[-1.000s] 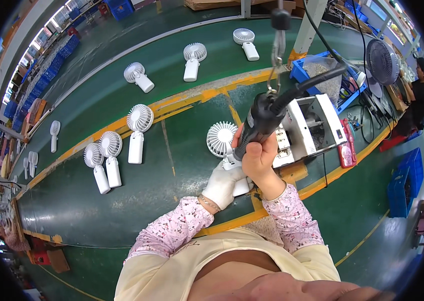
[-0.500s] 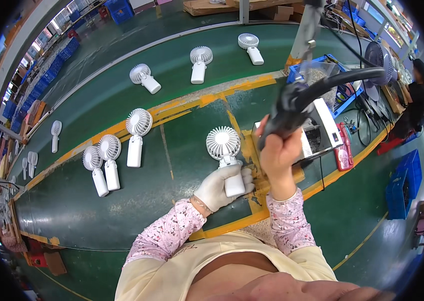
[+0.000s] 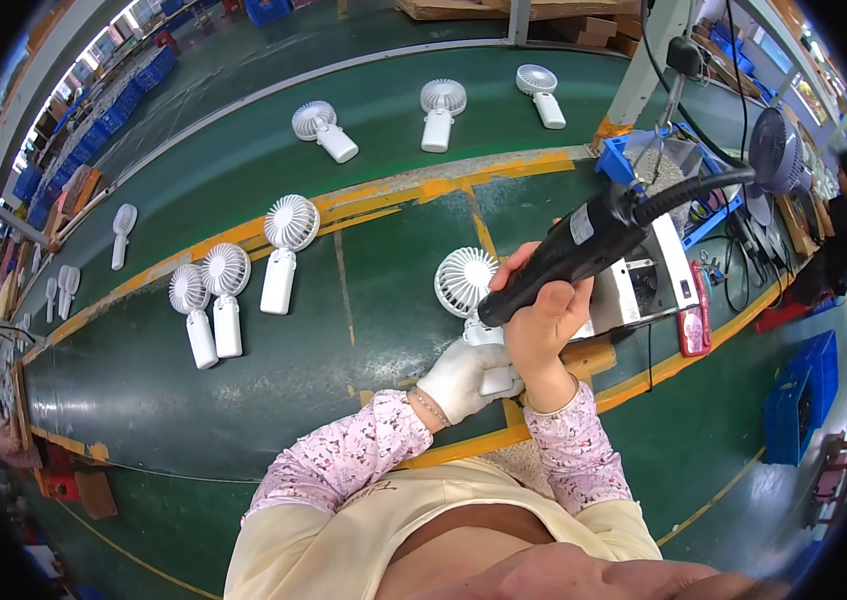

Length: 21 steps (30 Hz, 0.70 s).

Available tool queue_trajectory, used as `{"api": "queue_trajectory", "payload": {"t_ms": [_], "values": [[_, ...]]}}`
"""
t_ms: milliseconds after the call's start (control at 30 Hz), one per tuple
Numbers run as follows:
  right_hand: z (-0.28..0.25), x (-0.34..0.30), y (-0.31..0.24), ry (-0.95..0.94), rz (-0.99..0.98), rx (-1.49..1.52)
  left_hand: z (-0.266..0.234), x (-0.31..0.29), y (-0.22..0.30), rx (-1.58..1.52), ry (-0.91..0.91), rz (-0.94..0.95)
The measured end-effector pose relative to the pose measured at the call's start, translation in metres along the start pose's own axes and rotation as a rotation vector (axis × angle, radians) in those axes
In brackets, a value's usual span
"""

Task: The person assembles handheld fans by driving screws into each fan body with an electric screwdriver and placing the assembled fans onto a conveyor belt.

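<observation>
My left hand [image 3: 458,384], in a white glove, is wrapped round the handle of a white handheld fan [image 3: 464,281] on the green bench. The fan's round grille points away from me. My bare right hand [image 3: 546,335] grips a black electric screwdriver [image 3: 573,248] with a thick cable. The tool slants down to the left, its lower end over the fan's neck; whether its tip touches the fan is hidden. To the left lie three more white handheld fans, the closest with its grille [image 3: 291,222] towards the far edge.
Beyond the bench, a green belt [image 3: 383,104] carries several white fans. On the right are a white box-shaped device [image 3: 676,268], a red tray [image 3: 693,325], a blue bin [image 3: 615,158] of small parts and loose cables. A larger fan [image 3: 775,150] and a person [image 3: 836,225] are farther right.
The screwdriver has come down and left over the held fan, with my right hand behind it. My left hand keeps hold of the fan. The whole view has shifted slightly.
</observation>
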State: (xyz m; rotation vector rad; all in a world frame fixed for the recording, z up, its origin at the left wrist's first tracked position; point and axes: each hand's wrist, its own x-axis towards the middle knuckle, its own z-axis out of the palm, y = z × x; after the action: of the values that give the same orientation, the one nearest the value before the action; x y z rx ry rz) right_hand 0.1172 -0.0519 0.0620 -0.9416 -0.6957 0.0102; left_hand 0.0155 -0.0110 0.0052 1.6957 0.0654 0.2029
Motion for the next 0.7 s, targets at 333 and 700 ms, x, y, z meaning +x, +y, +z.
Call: {"api": "queue_trajectory", "payload": {"t_ms": [333,700], "values": [[-0.003,-0.017,0.021,-0.111,-0.003,-0.027,0.008,0.001,-0.01,-0.157,0.133,-0.123],[-0.007,-0.004,0.018,-0.208,0.079,0.143,-0.009,0.003,0.0,0.262,-0.039,0.172]]}}
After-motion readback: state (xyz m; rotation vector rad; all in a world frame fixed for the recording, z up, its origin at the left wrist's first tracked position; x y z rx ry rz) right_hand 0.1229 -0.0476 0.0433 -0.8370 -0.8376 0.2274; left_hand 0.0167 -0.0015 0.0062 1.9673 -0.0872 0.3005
